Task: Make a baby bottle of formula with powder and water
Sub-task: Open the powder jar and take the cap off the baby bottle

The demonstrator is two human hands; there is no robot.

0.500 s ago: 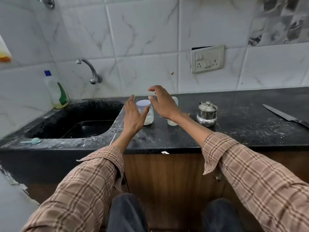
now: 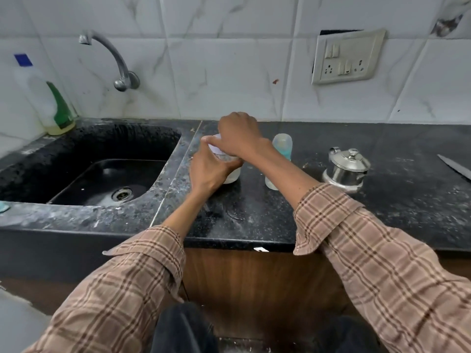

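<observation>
A small clear jar [image 2: 233, 174] with white powder at its bottom stands on the black counter [image 2: 254, 215] just right of the sink. My left hand [image 2: 209, 168] is wrapped around its side. My right hand [image 2: 240, 135] is closed over its pale lid [image 2: 214, 147] from above, hiding most of it. A clear baby bottle [image 2: 280, 146] with a domed cap stands upright to the right of the jar, partly behind my right forearm, untouched.
A black sink [image 2: 107, 179] with a wall tap [image 2: 112, 54] lies at left. A dish-soap bottle [image 2: 48, 98] stands in the back left corner. A small lidded steel pot [image 2: 348, 168] sits right of the bottle. A knife blade [image 2: 455, 165] lies at far right.
Both hands were open around the jar; now the left has closed on its side and the right on its lid. The camera has moved closer.
</observation>
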